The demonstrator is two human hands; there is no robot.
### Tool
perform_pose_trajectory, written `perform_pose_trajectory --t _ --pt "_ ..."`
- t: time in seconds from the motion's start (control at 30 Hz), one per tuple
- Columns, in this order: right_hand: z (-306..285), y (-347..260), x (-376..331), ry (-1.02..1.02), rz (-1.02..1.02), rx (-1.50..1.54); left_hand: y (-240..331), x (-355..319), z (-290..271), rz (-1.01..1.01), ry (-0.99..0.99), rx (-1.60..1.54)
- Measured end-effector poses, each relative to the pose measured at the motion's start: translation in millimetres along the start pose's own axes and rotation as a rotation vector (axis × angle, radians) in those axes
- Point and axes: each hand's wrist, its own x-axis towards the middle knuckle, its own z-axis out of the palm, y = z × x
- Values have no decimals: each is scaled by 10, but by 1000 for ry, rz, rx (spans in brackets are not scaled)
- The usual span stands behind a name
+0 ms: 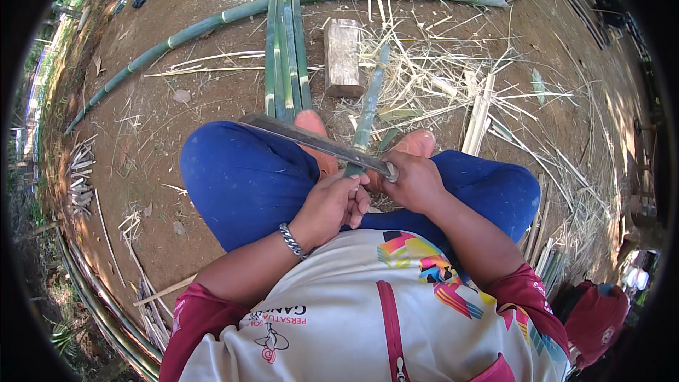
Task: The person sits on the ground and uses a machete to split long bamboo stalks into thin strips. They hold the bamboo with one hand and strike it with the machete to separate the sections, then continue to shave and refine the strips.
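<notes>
My right hand [416, 181] is closed round the handle of a machete [304, 138]. Its long dark blade slants up to the left across my lap, over the near part of a green bamboo strip [367, 117]. Just below the blade, my left hand [331, 201] grips the near end of that strip, fingers curled. From there the strip runs away between my feet [412, 143] toward a pile of pale shavings [431, 74]. A squared wooden block [344, 56] lies left of the strip's far part.
Several split green bamboo lengths [288, 49] lie left of the block, their far ends by a long curved bamboo pole [212, 22]. Pale split strips [479, 113] lie on the right. Cut sticks [81, 173] are heaped at far left. A red bag [598, 322] sits at lower right.
</notes>
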Motion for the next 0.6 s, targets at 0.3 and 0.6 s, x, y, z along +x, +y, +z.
perform_pose_trajectory --t 0.3,0.6 --pt "-16 -32 -28 29 -53 29 83 0 48 49 -16 54" --pt "-187 21 -1 99 -88 79 348 -37 222 15 -77 98"
